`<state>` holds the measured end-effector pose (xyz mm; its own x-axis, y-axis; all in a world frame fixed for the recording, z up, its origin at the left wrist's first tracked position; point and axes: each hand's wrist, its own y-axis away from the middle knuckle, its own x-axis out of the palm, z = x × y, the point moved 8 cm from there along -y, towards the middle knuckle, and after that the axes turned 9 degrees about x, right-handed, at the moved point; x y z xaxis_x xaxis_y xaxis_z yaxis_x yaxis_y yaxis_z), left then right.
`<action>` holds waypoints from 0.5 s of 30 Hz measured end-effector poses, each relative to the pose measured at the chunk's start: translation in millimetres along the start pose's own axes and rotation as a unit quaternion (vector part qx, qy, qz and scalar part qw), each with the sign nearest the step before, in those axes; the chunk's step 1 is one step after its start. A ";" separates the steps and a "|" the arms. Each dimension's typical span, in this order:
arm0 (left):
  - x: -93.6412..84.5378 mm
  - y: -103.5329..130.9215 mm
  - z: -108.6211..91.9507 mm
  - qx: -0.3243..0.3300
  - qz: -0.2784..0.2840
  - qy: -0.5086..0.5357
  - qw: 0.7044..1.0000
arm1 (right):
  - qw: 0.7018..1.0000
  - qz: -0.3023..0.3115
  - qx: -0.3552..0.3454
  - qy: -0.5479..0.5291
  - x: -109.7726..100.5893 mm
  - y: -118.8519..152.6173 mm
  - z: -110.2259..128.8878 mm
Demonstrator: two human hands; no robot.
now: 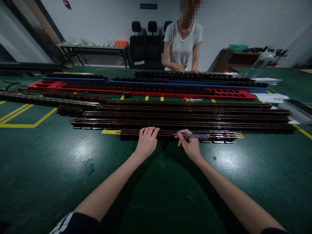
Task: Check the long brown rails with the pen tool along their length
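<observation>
My left hand (147,139) is curled over the nearest black strip (130,136), its fingers gripping the upper edge. My right hand (190,145) is closed round a slim screwdriver (198,136) with a see-through handle. The screwdriver lies nearly level along the strip, its thin shaft pointing left towards my left hand. Long thin copper-coloured rods run along this strip. Just beyond it lie several longer black strips (219,118) of the same sort, side by side. The far sides of my fingers are hidden.
Behind the strips lies a long red tray (234,94) with black parts, then a blue rail (248,88). Another screwdriver (191,100) lies between. A person (182,45) works across the green table (60,169). Papers (270,97) lie at the right.
</observation>
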<state>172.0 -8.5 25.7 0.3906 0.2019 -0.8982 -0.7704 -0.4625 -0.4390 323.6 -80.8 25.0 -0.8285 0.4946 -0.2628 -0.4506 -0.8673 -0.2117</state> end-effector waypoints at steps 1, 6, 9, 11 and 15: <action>-0.1 0.0 -0.1 0.000 0.000 0.001 1.000 | 1.000 0.000 0.000 -0.001 -0.1 0.0 0.0; 0.1 0.3 0.4 -0.001 -0.001 0.004 1.000 | 1.000 0.003 0.004 -0.003 0.4 -0.1 -0.6; 0.3 0.3 0.7 -0.002 0.000 0.005 1.000 | 1.000 0.002 0.004 -0.004 0.1 0.2 -0.9; 0.2 0.1 0.8 -0.003 0.002 0.006 1.000 | 1.000 0.004 0.003 -0.003 0.3 0.3 -1.3; -0.3 0.1 0.2 -0.001 0.003 0.005 1.000 | 1.000 0.006 0.001 0.001 0.8 0.3 -1.8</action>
<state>171.7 -8.5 26.0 0.3919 0.1907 -0.9001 -0.7711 -0.4655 -0.4343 323.4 -80.6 23.0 -0.8333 0.4839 -0.2671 -0.4412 -0.8735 -0.2061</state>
